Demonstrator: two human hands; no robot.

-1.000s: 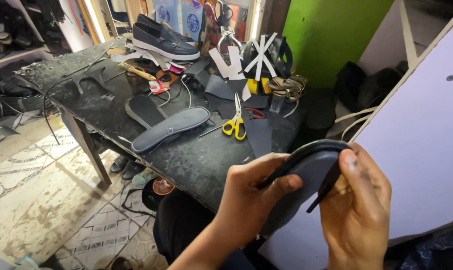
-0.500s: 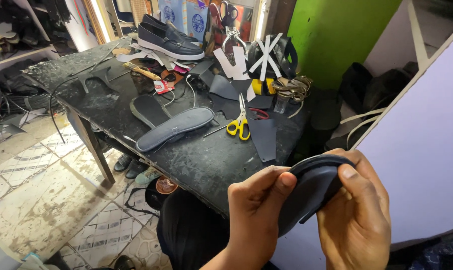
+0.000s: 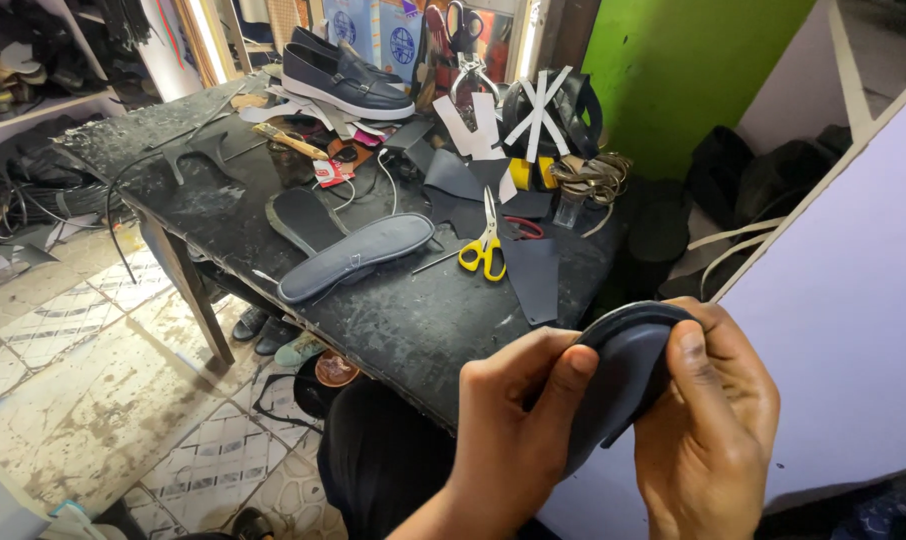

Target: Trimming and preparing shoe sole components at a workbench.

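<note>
Two hands share one dark shoe sole [image 3: 623, 385], held in the air off the near edge of the surface [image 3: 413, 320] and touching nothing below. The left hand [image 3: 518, 425] has its grip pinching the sole's left rim, thumb on the face and fingers curled behind. The right hand [image 3: 708, 425] has its grip pressed around the right rim, thumb laid along the edge, fingers wrapped over the top. The sole looks bowed between them, its rounded end uppermost.

I judge the main risk to be in that bend: if both grips squeeze inward too hard, the sole could crease or its edge could peel, though the pictures do not show how stiff it is. Because it hangs beyond the near edge, a slip of either thumb would probably send it to the tiled floor [image 3: 83, 400] and not back onto the surface.

Yellow-handled scissors [image 3: 485, 248] lie near the middle, just beside cut dark leather pieces [image 3: 533, 275], and a flat navy insole [image 3: 358, 257] rests left of them. A careless reach across could catch the blades or sweep loose pieces off the near edge.
</note>
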